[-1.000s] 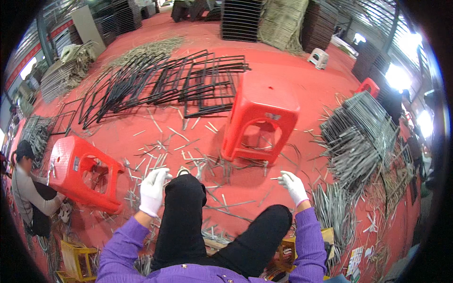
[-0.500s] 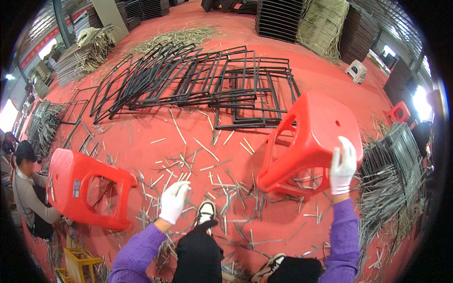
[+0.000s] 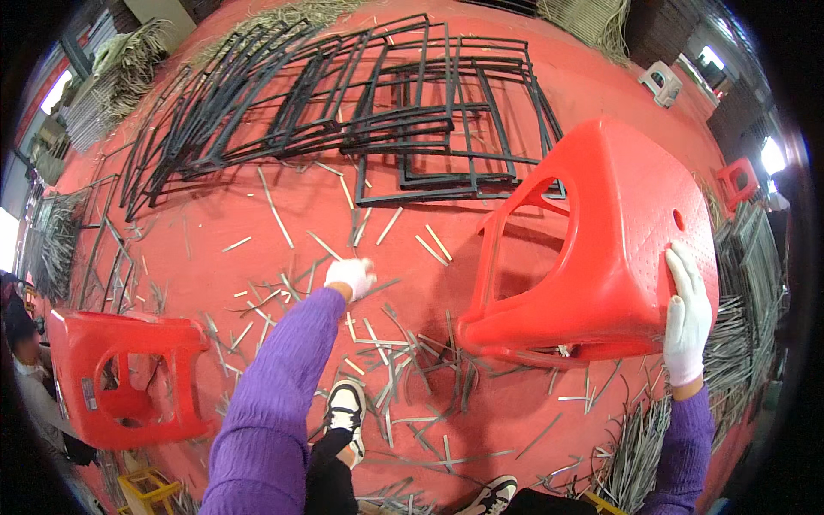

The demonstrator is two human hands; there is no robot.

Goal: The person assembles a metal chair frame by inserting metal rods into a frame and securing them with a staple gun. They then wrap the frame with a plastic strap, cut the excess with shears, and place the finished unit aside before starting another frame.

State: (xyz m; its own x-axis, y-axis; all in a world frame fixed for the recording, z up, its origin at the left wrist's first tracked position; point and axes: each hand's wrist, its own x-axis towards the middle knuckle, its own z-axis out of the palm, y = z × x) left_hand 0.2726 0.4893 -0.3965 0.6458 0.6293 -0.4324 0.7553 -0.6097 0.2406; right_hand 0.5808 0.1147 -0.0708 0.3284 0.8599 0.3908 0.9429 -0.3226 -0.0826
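A large red plastic stool (image 3: 635,232) is tipped on its side at the right, seat facing right and legs pointing left. Against its seat, below the round hole, my right hand (image 3: 688,316) in a white glove lies flat with fingers stretched out. My left hand (image 3: 350,276), also gloved, is over the middle of the floor with its fingers curled and nothing visible in them. Beneath and around it, cut strips (image 3: 386,345) in grey and pale tones litter the red floor. Whether the stool touches the floor, I cannot tell.
Black metal frames (image 3: 429,107) lie heaped ahead. Another red stool (image 3: 176,378) lies tipped at the left, near a seated person (image 3: 34,386). Bundled grey strips (image 3: 730,343) stand at the right. A yellow stool (image 3: 148,487) sits at lower left, a white stool (image 3: 661,83) farther back.
My left hand has swung forward and its fingers have curled. The right-hand stool appears larger and farther right, with my right hand still on its seat. The whole view has shifted.
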